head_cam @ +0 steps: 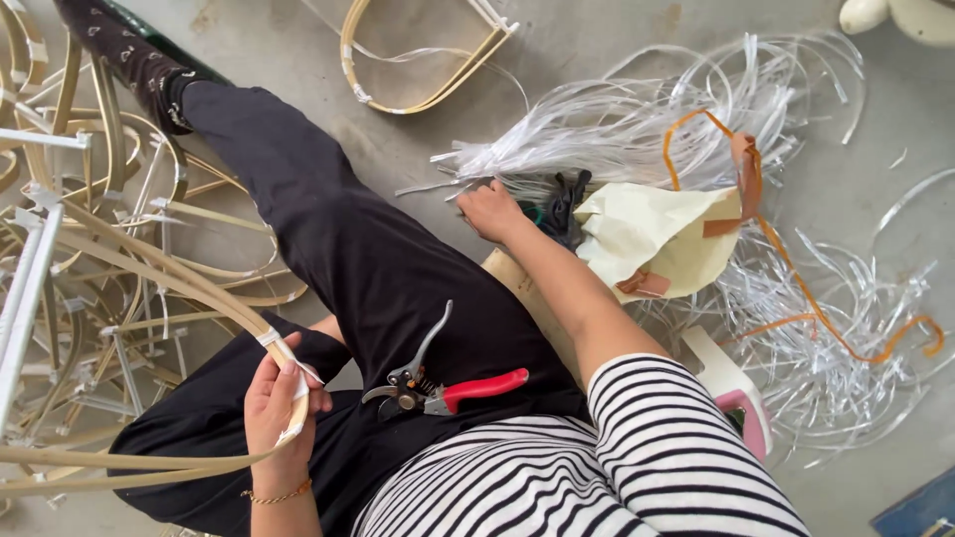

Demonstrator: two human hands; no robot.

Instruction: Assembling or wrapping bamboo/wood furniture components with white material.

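— Two hands, which one's closer to the white strips (637, 119)?
— Your right hand (489, 211), fingers curled at their near ends; they run away rightward. Your left hand (279, 398) pinches the taped cane strip (179, 278).

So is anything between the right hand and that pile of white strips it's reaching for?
Nothing visible. The right hand is already at the near edge of the white strips. The black tool and cream paper lie just beside it, not in between.

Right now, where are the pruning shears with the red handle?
The pruning shears lie on the person's lap in the head view, on the black trousers, between the left hand and the striped sleeve.
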